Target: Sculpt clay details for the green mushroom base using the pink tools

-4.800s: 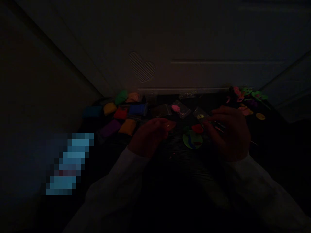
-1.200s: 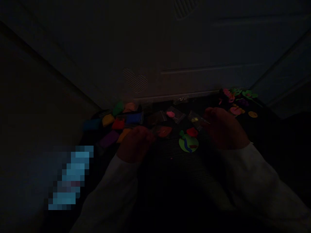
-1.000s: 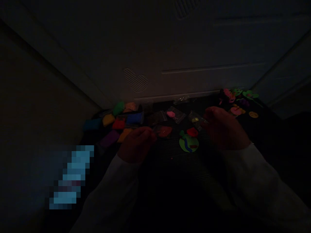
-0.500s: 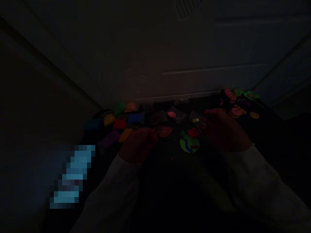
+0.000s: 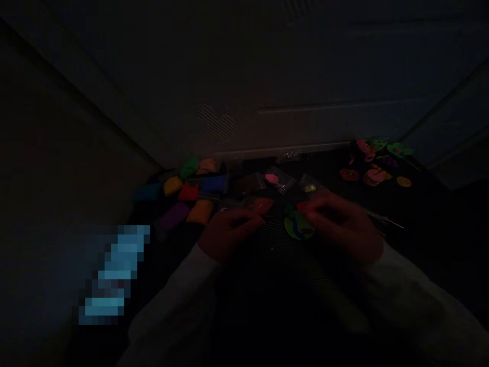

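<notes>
The scene is very dark. A round green clay disc (image 5: 294, 230) with a blue strip and a dark red piece across it lies on the dark table. At its upper right edge is a red clay piece (image 5: 302, 206), pinched by the fingertips of my right hand (image 5: 344, 224). Left of the disc, my left hand (image 5: 231, 229) hovers with thumb and fingers drawn together; whatever they hold, if anything, is too dark to see. Just beyond its fingertips lies a packet of reddish-brown clay (image 5: 263, 205).
Several coloured clay packs, among them an orange one (image 5: 200, 211) and a purple one (image 5: 174, 216), sit at the left. Small bags, one with pink clay (image 5: 272, 179), lie in the middle. Finished clay shapes (image 5: 376, 176) are at the right, near a thin tool (image 5: 393, 223). A pale panel (image 5: 244, 127) stands behind.
My right hand has moved left and toward me, onto the red piece, uncovering a reddish disc and the thin tool. My left hand has shifted slightly right, its fingers coming together.
</notes>
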### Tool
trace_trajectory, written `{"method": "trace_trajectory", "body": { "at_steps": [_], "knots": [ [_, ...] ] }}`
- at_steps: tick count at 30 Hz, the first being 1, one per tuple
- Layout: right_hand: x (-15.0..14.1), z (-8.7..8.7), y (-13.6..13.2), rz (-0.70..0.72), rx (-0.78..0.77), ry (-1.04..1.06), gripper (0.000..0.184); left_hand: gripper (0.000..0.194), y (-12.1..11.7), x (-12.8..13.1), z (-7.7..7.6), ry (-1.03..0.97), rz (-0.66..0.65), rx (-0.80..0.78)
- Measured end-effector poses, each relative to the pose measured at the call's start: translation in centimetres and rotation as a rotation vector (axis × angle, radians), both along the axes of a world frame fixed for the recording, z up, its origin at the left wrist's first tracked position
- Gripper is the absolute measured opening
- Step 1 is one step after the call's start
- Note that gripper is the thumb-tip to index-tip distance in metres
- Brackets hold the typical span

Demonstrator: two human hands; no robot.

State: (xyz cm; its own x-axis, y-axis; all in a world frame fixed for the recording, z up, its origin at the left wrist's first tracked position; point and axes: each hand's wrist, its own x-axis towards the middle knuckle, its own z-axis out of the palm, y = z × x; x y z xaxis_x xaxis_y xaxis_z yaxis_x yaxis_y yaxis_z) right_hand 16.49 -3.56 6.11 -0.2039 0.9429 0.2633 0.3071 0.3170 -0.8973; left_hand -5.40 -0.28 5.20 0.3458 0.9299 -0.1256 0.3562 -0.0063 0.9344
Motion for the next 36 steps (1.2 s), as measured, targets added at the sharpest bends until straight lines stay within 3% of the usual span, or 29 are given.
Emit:
{"method": "trace_trajectory", "body": {
  "at_steps": [4, 8, 13, 19, 27, 32, 36],
  "knots": [
    [-1.5, -2.6, -1.5, 0.212, 0.239, -0.620, 0.011, 0.014, -0.2, -0.3, -1.3, 0.300, -0.232, 0.313],
    [-1.9, -4.7, -1.9, 0.280, 0.265, -0.796, 0.013, 0.013, -0.1, -1.0, -3.1, 0.394, -0.404, 0.551],
    [-1.6, -4.6, -1.6, 0.289, 0.238, -0.806, 0.015, 0.017, -0.3, -0.9, -3.9, 0.458, -0.485, 0.610],
    [-1.4, -3.8, -1.7, 0.284, 0.193, -0.764, 0.017, 0.022, -0.5, -1.1, -3.6, 0.376, -0.506, 0.600],
    [-1.1, -2.2, -1.6, 0.014, 0.254, -0.650, 0.013, 0.016, -1.3, -0.4, -3.5, 0.464, -0.424, 0.728],
    [-0.6, -2.0, -1.6, -0.040, 0.302, -0.564, 0.017, 0.014, -1.6, 0.2, -4.5, 0.474, -0.425, 0.760],
    [-0.4, -2.1, -1.6, -0.060, 0.307, -0.547, 0.017, 0.014, -1.6, 0.4, -4.3, 0.466, -0.427, 0.720]
  ]
}}
